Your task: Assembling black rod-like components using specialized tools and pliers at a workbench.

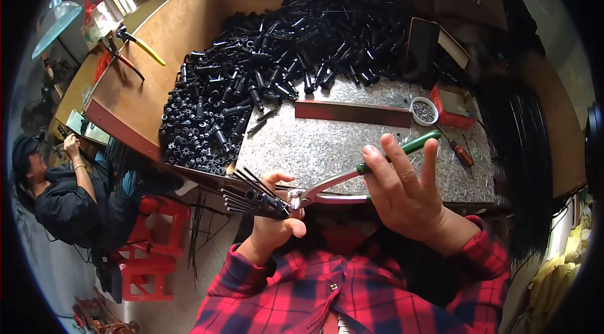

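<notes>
My left hand [270,233] is closed around a black ribbed umbrella-like part [255,199], with several thin black rods fanning out to the left from a dark hub. Its thumb and forefinger lie on either side of the hub. At the hub's right end are the metal jaws of a pair of pliers [330,184]. My right hand [412,205] carries these pliers loosely, some fingers stretched up past the upper green handle. The handles are spread apart, and the lower one runs behind the palm. Whether the jaws touch the hub I cannot tell.
A heap of black tubular fittings [251,76] fills the wooden-walled bench. A reddish metal bar [352,114], a white cup of small metal pieces [424,111], a red box [454,107] and a screwdriver [461,153] lie nearer. Black rods [519,164] hang right; another person [69,189] sits left.
</notes>
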Tool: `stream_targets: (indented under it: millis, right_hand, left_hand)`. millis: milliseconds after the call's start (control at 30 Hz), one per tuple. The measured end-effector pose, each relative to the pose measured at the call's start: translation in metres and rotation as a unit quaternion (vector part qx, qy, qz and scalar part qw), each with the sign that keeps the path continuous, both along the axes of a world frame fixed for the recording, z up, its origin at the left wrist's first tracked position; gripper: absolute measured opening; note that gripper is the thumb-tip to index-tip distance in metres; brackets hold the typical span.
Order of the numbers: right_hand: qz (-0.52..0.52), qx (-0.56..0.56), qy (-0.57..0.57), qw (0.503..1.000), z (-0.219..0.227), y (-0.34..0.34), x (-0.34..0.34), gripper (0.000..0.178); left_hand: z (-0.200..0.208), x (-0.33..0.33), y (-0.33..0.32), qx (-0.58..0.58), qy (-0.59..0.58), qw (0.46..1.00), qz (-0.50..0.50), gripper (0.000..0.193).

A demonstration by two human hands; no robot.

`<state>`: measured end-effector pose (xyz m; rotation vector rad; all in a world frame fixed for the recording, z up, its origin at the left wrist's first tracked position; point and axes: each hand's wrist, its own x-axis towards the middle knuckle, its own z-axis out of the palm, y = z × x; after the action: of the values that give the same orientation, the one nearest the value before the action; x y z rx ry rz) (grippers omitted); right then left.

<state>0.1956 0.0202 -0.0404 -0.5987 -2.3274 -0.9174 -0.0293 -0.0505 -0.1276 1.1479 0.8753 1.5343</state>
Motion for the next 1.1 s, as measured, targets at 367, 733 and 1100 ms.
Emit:
stream_targets:
  millis: [367,733,1100]
  right_hand:
    - [0.032,-0.349,-0.104,0.931,-0.003,-0.013,0.014,0.019]
    - [0.072,-0.822,-0.012,0.564,-0.004,-0.017,0.017,0.037]
    - [-0.006,-0.969,0.064,0.24,0.0,-0.024,0.001,0.031]
  left_hand:
    - [0.001,-0.007,0.002,-0.008,-0.025,0.998,-0.054,0.074]
    - [-0.001,-0.011,0.015,0.011,0.132,0.991,-0.027,0.049]
    - [0.011,-0.013,0.012,0.005,0.117,0.993,-0.005,0.071]
